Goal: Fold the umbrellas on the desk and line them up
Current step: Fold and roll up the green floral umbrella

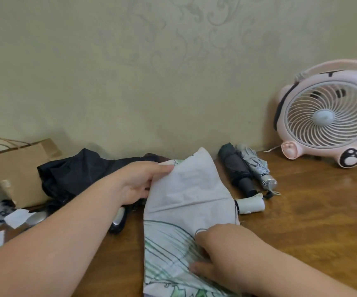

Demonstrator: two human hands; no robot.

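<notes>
The white printed umbrella [186, 198] lies loose on the surface [306, 213], directly between the two hands, its canopy running from the near edge to a peak by the far wall. A far-left edge of the fabric is pinched by the left hand [139, 181], while the near part is gripped by the right hand [218, 254], whose fingers are curled onto the cloth. A white handle [251, 204] sticks out just to the right of the canopy.

The next fold is judged to turn on the left hand's flap being carried rightward across this long axis. To the far right, the dark grey umbrella [236, 170] and the grey patterned umbrella [257, 168] are laid touching, side by side. The black umbrella [81, 172] is left unfolded at the left, beside a brown paper bag [21, 170] whose contents are hidden.
</notes>
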